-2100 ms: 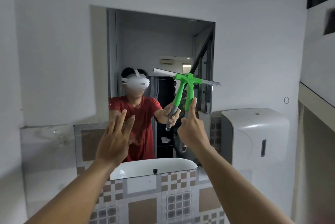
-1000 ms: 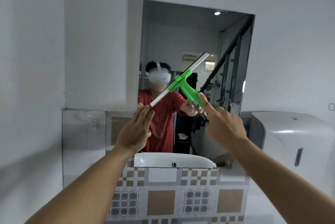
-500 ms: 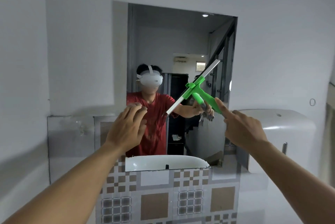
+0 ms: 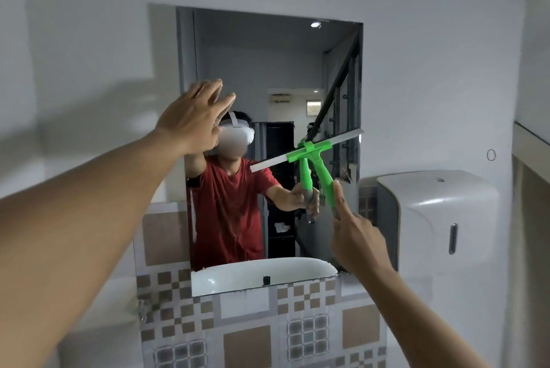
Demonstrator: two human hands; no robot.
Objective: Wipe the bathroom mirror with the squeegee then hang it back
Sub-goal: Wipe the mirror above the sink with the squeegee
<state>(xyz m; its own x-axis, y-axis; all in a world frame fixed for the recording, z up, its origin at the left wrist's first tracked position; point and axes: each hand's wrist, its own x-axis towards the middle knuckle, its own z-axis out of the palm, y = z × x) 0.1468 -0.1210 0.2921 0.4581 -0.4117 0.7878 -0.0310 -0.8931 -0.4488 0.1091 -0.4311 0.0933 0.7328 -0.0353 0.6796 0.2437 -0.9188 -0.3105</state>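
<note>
The rectangular mirror (image 4: 262, 70) hangs on the white wall and reflects a person in a red shirt. My right hand (image 4: 355, 238) grips the handle of the green squeegee (image 4: 323, 172), index finger stretched along it. Its grey blade lies against the mirror's right half, tilted with the right end higher. My left hand (image 4: 193, 117) is raised flat near the mirror's upper left edge, fingers together, holding nothing.
A white wall dispenser (image 4: 437, 219) hangs just right of the mirror. A small ring hook (image 4: 491, 155) sits on the wall above it. Brown-and-grey patterned tiles (image 4: 256, 323) run below the mirror. A sink shows only as a reflection.
The squeegee blade has turned from steeply tilted to nearly level and slid right and down. My left hand rose from mid-mirror height to the upper left edge.
</note>
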